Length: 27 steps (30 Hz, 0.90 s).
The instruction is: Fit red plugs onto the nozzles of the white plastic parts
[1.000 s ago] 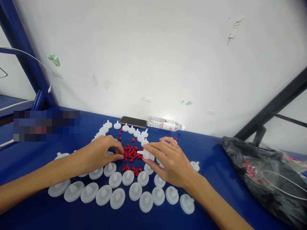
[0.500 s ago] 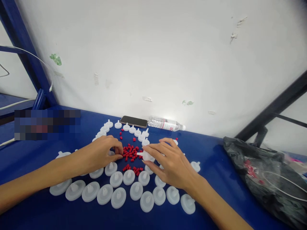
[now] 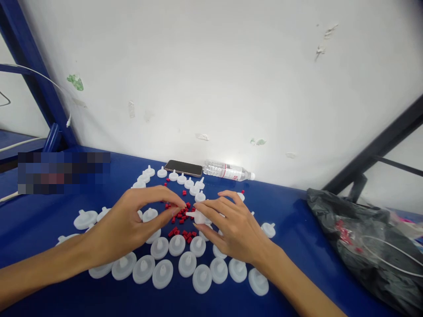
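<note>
My right hand (image 3: 231,226) grips a white disc-shaped plastic part (image 3: 198,216) with its stem pointing left. My left hand (image 3: 132,224) is raised a little off the table, thumb and forefinger pinched on a small red cap (image 3: 183,207) right at the tip of that stem. Beneath my fingertips lies a loose pile of red caps (image 3: 180,220). Several more white disc parts (image 3: 187,264) lie in rows in front of my hands and in an arc behind them.
The blue table (image 3: 297,246) ends at a white wall. A phone (image 3: 183,167) and a lying water bottle (image 3: 228,171) rest at the wall. A black plastic bag (image 3: 366,246) sits at the right. Blue frame posts stand at the far left.
My left hand has lifted from the pile of red caps and moved right, bringing a red cap to the stem of the white part. My right hand has stayed almost still.
</note>
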Each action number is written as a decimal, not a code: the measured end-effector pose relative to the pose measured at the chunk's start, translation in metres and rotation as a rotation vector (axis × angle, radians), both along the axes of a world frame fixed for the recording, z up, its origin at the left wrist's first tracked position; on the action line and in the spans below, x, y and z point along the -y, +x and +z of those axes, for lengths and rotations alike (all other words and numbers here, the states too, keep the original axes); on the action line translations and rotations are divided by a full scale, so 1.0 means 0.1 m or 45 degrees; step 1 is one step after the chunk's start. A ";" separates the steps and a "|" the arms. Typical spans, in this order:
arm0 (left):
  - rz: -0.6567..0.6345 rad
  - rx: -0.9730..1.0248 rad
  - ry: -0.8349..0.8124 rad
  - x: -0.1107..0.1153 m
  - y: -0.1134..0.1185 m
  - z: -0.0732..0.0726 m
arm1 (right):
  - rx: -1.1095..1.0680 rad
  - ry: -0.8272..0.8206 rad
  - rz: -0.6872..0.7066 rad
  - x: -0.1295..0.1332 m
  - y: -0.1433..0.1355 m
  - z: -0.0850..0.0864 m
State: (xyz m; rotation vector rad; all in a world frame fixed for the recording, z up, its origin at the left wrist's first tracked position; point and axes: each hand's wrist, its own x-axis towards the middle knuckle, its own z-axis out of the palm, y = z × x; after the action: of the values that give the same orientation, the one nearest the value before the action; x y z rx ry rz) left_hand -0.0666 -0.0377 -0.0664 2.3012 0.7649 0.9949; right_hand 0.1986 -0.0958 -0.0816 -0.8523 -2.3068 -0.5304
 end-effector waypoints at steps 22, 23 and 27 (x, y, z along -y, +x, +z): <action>-0.029 0.042 0.460 0.00 0.03 -0.25 | 0.022 0.144 0.038 0.06 -0.05 0.08; -0.034 0.032 0.509 0.00 0.03 -0.24 | 0.026 0.152 0.039 0.06 -0.05 0.08; -0.091 -0.011 0.671 -0.01 0.05 -0.23 | 0.013 0.187 0.060 0.08 -0.07 0.11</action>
State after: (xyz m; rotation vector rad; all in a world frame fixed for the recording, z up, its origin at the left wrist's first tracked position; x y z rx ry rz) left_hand -0.0615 -0.0371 -0.0897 2.7506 0.4530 1.2708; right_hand 0.1917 -0.1037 -0.0710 -0.7245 -2.2590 -0.6757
